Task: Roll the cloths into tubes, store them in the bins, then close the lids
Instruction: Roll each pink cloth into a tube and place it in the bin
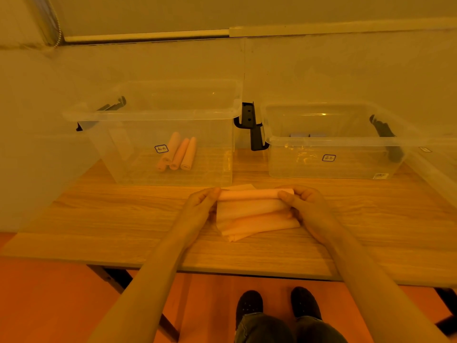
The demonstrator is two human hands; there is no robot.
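A pair of dark shoes (277, 305) is standing on the orange floor below the light wooden table (123, 219). On it, the left hand (200, 206) and right hand (304, 204) are each pinching an end of a pale pink cloth (254, 209), its far edge rolled into a tube. Beyond, the left clear plastic bin (158, 115) is holding three rolled pink cloths (178, 152); the right clear plastic bin (331, 142) is sitting beside it, both open.

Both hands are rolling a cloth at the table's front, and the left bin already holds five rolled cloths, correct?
Not quite. The head view shows three rolled cloths in the left bin, not five. The left hand and right hand are indeed rolling a cloth at the table's front.
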